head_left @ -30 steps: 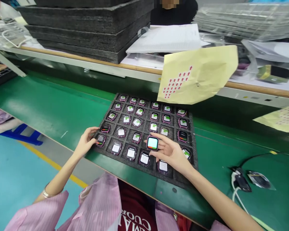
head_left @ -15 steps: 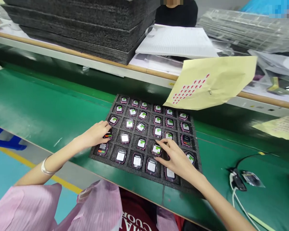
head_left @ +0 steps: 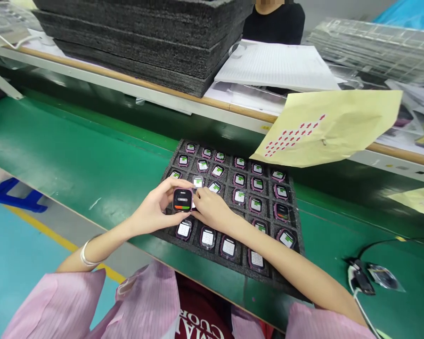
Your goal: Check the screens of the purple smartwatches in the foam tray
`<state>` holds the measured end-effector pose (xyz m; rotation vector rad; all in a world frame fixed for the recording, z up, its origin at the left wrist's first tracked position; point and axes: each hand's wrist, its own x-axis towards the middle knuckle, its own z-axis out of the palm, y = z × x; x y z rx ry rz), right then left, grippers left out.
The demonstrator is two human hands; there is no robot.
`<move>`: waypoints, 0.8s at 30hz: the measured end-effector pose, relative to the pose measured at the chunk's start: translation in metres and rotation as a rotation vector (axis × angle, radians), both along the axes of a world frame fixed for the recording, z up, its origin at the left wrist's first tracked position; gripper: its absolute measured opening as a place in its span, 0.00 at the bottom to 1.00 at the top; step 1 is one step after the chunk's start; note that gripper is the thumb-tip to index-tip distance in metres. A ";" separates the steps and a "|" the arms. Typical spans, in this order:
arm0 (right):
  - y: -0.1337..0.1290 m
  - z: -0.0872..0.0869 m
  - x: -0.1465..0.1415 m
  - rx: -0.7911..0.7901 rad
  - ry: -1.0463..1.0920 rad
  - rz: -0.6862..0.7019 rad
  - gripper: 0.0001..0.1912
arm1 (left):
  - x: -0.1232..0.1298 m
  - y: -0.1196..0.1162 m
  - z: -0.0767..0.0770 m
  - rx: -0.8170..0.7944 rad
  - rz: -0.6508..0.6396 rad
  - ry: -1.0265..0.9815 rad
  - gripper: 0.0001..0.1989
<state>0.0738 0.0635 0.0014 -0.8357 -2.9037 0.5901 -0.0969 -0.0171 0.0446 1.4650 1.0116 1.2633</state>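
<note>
A smartwatch body without a strap, its screen lit dark with an orange and green bar, is held above the tray. My left hand grips it between thumb and fingers, closed on its top and bottom edges. At its right edge, my right hand is closed, fingertips pinched against the watch's side. Beneath both hands lies a black foam tray divided into pockets. Several other purple-framed smartwatches sit in it, many with white and green screens. My hands and forearm cover some pockets.
A green workbench runs under the tray. On the shelf behind stand stacked black foam trays and papers. A yellow sheet with red arrows hangs over the shelf edge. Cables lie at right. A person is across the shelf.
My left hand has lifted a smartwatch from the tray's left side and moved right. My right hand has left the middle of the tray and come left to that watch. The view has shifted slightly.
</note>
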 end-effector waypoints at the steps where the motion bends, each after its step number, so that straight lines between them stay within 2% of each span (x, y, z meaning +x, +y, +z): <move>1: 0.001 -0.001 -0.001 -0.020 0.016 -0.014 0.14 | 0.004 -0.001 0.003 -0.052 -0.018 -0.070 0.21; 6: 0.007 0.003 0.009 -0.185 0.174 -0.044 0.16 | 0.021 -0.003 0.004 -0.286 -0.072 -0.351 0.27; 9: 0.006 0.009 0.027 -0.302 0.278 -0.050 0.17 | 0.027 -0.004 0.000 -0.326 -0.108 -0.446 0.30; 11: 0.000 0.014 0.043 -0.536 0.412 -0.086 0.20 | 0.030 -0.004 -0.001 -0.320 -0.102 -0.449 0.29; 14: -0.013 0.018 0.066 -1.062 0.696 -0.226 0.26 | 0.036 -0.004 0.001 -0.291 -0.084 -0.410 0.27; 16: -0.021 0.021 0.079 -1.260 0.815 -0.313 0.28 | 0.039 -0.003 0.002 -0.273 -0.090 -0.385 0.25; 19: -0.030 0.027 0.091 -1.299 0.881 -0.393 0.29 | 0.045 -0.003 0.004 -0.252 -0.103 -0.366 0.24; 24: -0.037 0.042 0.098 -1.202 0.905 -0.414 0.32 | 0.053 -0.005 0.009 -0.252 -0.141 -0.382 0.28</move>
